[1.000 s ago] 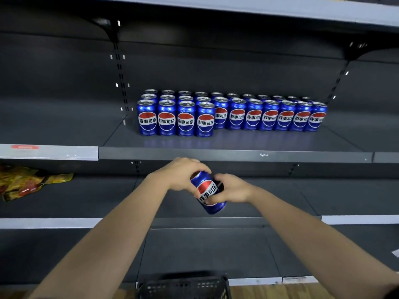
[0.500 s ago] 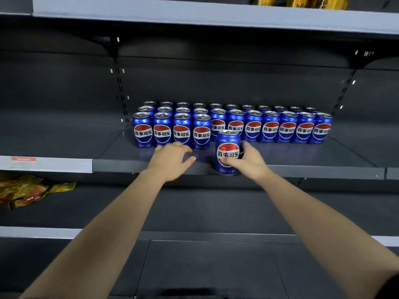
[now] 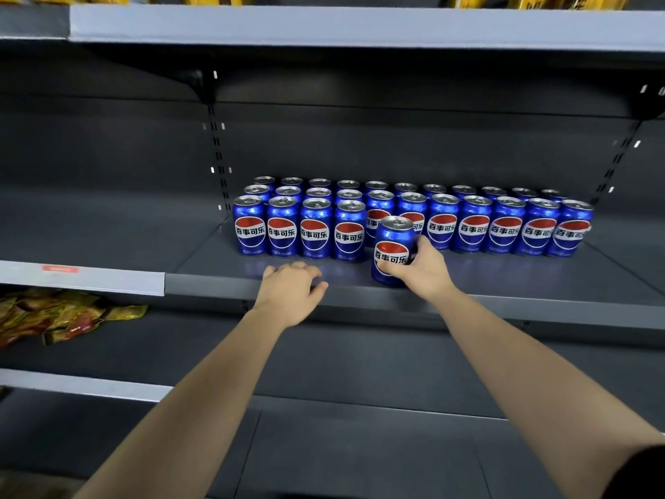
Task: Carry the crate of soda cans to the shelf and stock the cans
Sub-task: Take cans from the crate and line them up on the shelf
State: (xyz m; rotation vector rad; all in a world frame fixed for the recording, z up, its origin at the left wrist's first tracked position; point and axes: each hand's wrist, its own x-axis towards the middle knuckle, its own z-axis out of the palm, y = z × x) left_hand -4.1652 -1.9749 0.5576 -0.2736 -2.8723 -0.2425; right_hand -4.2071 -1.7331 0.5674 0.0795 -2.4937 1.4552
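Right hand [image 3: 419, 271]: clamped round the held can [image 3: 394, 246]; thumb across the lower front of the label; fingers wrapped to the can's right and rear, mostly hidden

Held can: upright, logo toward the camera; at the front of the shelf [image 3: 503, 279], just right of the four-can front row; base partly covered by the hand, so resting on the deck or just clear of it cannot be told; blocks part of two cans behind

Left hand [image 3: 288, 293]: holding nothing; palm down, fingers loosely bent over the shelf's front lip; contact with the lip not resolvable

Stocked cans [image 3: 316, 228]: upright, three rows, packed side by side; back row seen as lids only; labels of the left middle-row cans hidden by the front row

Upper shelf [image 3: 360, 27]: yellow goods [image 3: 539, 0] cut off by the top edge; type unreadable

Lower left: snack packets [image 3: 54, 318], yellow and red; cropped at the left edge; print blurred

Lower-right corner: dark sleeve [image 3: 644, 473], cropped
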